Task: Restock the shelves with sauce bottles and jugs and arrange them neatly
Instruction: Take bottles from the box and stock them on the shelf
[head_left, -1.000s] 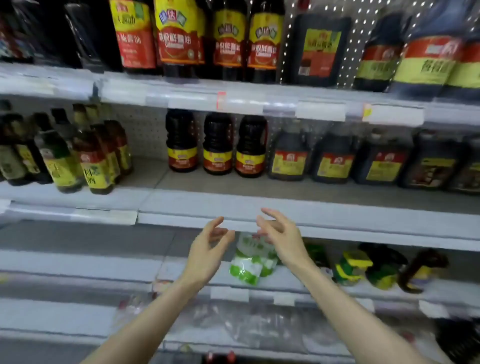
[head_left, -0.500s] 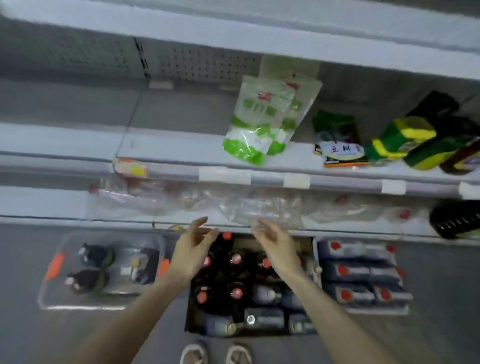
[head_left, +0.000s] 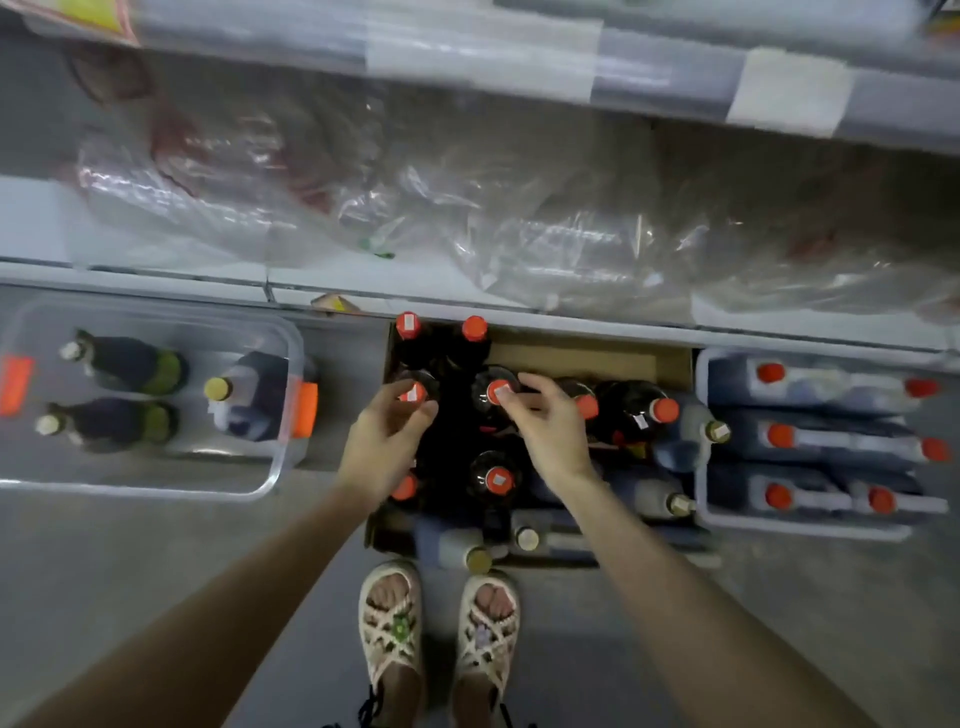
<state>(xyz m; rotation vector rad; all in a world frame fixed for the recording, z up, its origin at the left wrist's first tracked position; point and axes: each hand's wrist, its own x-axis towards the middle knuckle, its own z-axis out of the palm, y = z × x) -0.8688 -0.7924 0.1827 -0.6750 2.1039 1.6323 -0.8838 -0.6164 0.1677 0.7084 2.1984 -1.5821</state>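
– Left hand (head_left: 387, 447), what is it doing?
– It is down in the cardboard box (head_left: 587, 358) on the floor. Thumb and forefinger curl round the red cap of an upright dark sauce bottle (head_left: 413, 393) in the box's left column, pinching it.
– And the right hand (head_left: 550, 431)?
– It is just beside the left, over the neighbouring sauce bottle (head_left: 496, 392). The thumb tip touches that red cap and the fingers arch over it. Whether they have closed on it, I cannot tell.
– Where is the rest of the stock?
– More red-capped bottles (head_left: 474, 328) stand in the same box, and some pale-capped ones lie on their sides along its near and right edges. Left of the box, a clear plastic bin (head_left: 280, 467) holds three bottles lying down. On the right, a second tub (head_left: 800, 530) holds jugs (head_left: 810, 384) on their sides, red caps showing.
– The shelves?
– Only the bottom shelf (head_left: 130, 270) shows clearly, with crumpled plastic wrap (head_left: 519, 208) on it. The person's sandals (head_left: 392, 629) stand at the box's near edge.
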